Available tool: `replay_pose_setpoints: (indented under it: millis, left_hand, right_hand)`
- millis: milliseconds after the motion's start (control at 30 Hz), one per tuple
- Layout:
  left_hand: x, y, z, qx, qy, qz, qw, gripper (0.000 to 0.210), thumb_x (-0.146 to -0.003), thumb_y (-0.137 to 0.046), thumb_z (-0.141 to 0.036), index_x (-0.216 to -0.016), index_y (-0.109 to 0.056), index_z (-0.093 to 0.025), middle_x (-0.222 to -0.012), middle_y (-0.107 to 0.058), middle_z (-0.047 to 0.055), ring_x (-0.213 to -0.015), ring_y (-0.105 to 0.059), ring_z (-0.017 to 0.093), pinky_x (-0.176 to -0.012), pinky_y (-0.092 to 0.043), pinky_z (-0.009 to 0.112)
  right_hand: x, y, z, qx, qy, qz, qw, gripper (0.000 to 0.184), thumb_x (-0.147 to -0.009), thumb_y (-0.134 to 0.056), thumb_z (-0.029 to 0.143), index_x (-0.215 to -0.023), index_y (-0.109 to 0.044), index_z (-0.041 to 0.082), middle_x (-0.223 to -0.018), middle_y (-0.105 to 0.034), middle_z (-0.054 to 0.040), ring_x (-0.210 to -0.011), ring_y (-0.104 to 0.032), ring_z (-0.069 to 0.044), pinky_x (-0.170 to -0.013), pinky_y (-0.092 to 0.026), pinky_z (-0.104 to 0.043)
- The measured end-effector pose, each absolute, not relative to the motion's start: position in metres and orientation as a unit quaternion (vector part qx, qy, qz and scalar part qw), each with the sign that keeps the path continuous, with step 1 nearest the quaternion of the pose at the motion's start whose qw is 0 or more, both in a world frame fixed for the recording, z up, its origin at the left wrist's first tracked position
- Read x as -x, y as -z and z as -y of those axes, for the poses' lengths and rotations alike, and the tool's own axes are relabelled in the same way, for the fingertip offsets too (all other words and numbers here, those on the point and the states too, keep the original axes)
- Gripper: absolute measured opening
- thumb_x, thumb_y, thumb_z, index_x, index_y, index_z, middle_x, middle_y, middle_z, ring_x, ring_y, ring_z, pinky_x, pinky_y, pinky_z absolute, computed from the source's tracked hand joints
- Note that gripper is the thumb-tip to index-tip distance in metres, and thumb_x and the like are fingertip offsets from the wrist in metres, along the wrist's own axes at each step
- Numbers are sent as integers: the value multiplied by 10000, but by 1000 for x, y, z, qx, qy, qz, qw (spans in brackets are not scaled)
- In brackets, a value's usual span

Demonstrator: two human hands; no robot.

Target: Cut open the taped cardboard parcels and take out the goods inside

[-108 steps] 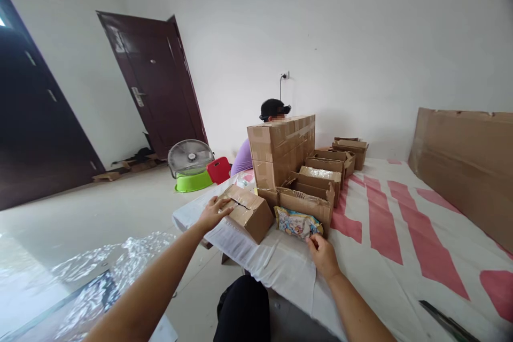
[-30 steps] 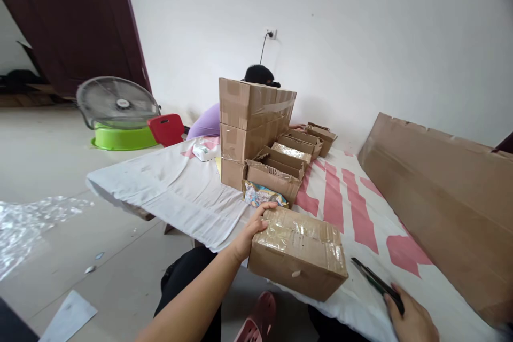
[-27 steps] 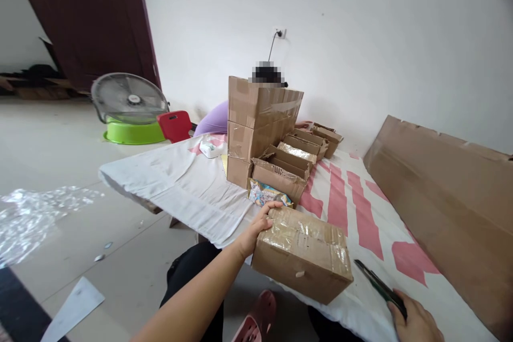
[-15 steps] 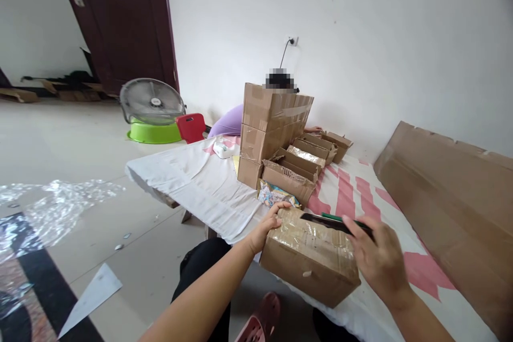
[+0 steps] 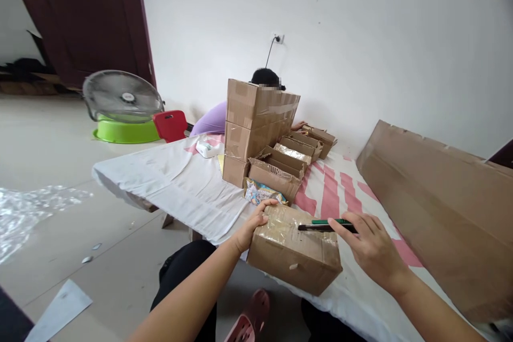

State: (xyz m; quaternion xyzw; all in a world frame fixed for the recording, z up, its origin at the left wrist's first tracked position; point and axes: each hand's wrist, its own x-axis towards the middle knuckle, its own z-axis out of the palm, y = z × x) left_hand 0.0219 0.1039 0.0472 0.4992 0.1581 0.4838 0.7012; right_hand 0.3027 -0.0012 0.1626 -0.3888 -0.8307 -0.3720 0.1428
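Gripping the left end of the box [image 5: 294, 262]: one left hand [image 5: 253, 227], thumb on the top face, fingers curled over the far edge. One right hand [image 5: 371, 248], fingers closed around a knife [image 5: 315, 227], black with a green part; its tip is over the middle of the taped top – contact cannot be told.

Box: brown cardboard, clear tape across the top, set at the near edge of the counter [image 5: 172, 187] and partly overhanging it. Counter: white cloth with red bands.

Just behind the box: one packet [image 5: 264, 192], printed, mostly blue, against the nearest of the open boxes [image 5: 274, 175], which run in a row toward the wall. Left of the row: one stack [image 5: 242, 141] of taped boxes, three high.

Beyond the stack: a co-worker, mostly hidden – purple sleeve [image 5: 212, 119] and dark headwear [image 5: 264, 76] visible, one hand [image 5: 297, 126] beside the far open boxes.

Right side: one large cardboard panel [image 5: 428, 208], standing. Left, off the counter: fan [image 5: 128, 97], green tub [image 5: 126, 131], red seat [image 5: 170, 125].
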Motion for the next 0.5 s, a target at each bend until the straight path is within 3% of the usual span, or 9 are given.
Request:
replay_pose_setpoints:
  millis: [167, 300, 500]
  left_hand:
    - [-20, -46, -105, -505, -485, -156, 697, 536, -690, -573, -371, -1209, -502, -255, -1156, -583, 45, -1000, -582, 287, -855, -441, 380]
    - [-20, -46, -105, -516, -483, -170, 686, 541, -702, -562, -393, -1221, -497, -253, -1175, -584, 46, -1017, -581, 295, -871, -445, 399]
    - [-18, -52, -102, -536, -495, -222, 647, 581, -738, -557, -409, -1293, -487, -249, -1286, -559, 60, -1147, -529, 312, -978, -399, 429]
  right_hand:
    - [-351, -164, 28, 420, 360, 825, 117, 516, -867, -377, -5, -1225, -615, 281, -1056, -628, -79, -990, -564, -208, -856, -443, -391]
    - [-393, -149, 42, 479, 354, 791, 140, 371, -924, -429, 148, -1205, -618, 301, -1058, -622, -73, -949, -581, -215, -822, -454, -386]
    - [-457, -58, 58, 619, 218, 727, 201, 363, -929, -430, 384, -1213, -590, 223, -1083, -635, -88, -981, -621, -227, -830, -515, -365]
